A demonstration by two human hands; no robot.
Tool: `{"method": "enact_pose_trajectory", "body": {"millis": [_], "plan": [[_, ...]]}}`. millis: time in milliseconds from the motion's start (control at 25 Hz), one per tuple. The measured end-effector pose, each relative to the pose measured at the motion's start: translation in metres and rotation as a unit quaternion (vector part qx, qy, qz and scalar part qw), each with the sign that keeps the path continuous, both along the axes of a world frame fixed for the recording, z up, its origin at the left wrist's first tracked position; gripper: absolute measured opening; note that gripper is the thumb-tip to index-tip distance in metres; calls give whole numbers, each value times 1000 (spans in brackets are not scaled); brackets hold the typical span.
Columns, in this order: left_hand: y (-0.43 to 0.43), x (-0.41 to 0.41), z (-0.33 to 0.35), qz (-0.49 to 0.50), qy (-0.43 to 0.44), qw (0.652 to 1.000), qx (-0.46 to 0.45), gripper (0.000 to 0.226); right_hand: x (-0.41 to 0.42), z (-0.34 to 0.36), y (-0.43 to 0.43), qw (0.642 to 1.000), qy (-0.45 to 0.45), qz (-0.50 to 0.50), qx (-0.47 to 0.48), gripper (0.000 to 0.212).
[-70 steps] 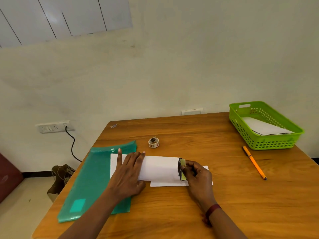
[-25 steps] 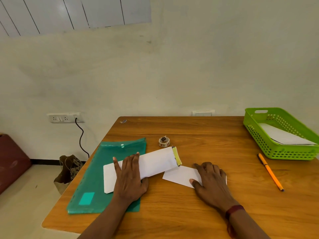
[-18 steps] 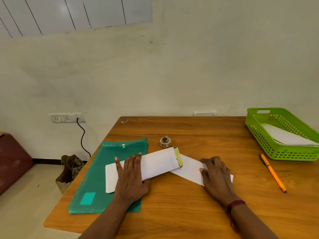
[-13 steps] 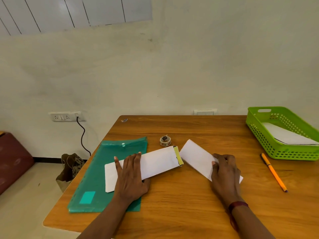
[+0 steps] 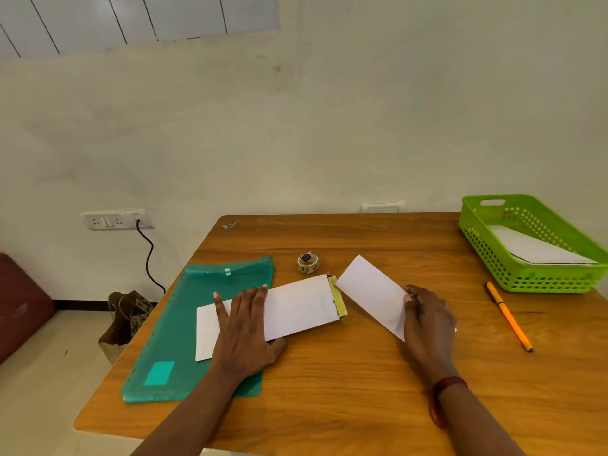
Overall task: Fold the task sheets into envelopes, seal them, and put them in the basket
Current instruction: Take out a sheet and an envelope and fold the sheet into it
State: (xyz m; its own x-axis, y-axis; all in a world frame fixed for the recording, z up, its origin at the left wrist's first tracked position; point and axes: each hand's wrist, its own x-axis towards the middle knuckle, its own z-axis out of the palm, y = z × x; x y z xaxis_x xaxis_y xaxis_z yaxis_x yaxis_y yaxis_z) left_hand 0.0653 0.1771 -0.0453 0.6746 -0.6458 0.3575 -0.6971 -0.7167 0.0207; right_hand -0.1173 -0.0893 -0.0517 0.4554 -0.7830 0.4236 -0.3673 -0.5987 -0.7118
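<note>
1. Head view: left hand (image 5: 245, 327) fingers (image 5: 253, 299) straight, slightly spread, pressing flat on long white paper envelope (image 5: 299, 307).
2. Right hand (image 5: 427, 320) fingertips (image 5: 409, 297) pinch near-right end of folded white paper sheet (image 5: 371, 291).
3. Sheet's left corner just beside yellow adhesive strip (image 5: 339, 299) at envelope's right end.
4. Envelope's left half lies on translucent teal plastic folder (image 5: 184, 324), right half on brown wooden table (image 5: 345, 390).
5. Small tape roll (image 5: 308, 262) just beyond envelope.
6. Orange pen (image 5: 508, 315) right of right hand.
7. Lime-green perforated plastic basket (image 5: 546, 281) far right, white paper (image 5: 533, 248) inside.
</note>
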Motion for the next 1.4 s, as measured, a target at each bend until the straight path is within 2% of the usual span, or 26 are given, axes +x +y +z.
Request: {"method": "enact_pose_trajectory", "body": {"millis": [320,520,640,880,1040,1160,1280,1400], "plan": [[1,-2,2,-10,-2,1000,-10,94,3,-2,-1,994,45,16,-97,22],[1,-1,1,-13,0,1000,-14,94,-3,1,-8,993,35,36,-106,28],[0,-1,1,-14,0,1000,-10,95,-5,2,-10,990,51,66,-118,20],[1,-2,3,-30,-2,1000,1,96,3,14,-25,975,117,110,-151,19],[1,-4,4,-43,0,999,4,99,15,30,-27,949,182,161,-201,31],[1,-4,4,-41,11,999,1,102,25,38,-16,932,236,184,-203,26],[-1,-5,6,-38,17,999,-7,109,36,35,-1,929,226,202,-212,26],[-1,-6,7,-30,26,999,-6,114,37,25,8,943,164,187,-219,30]]}}
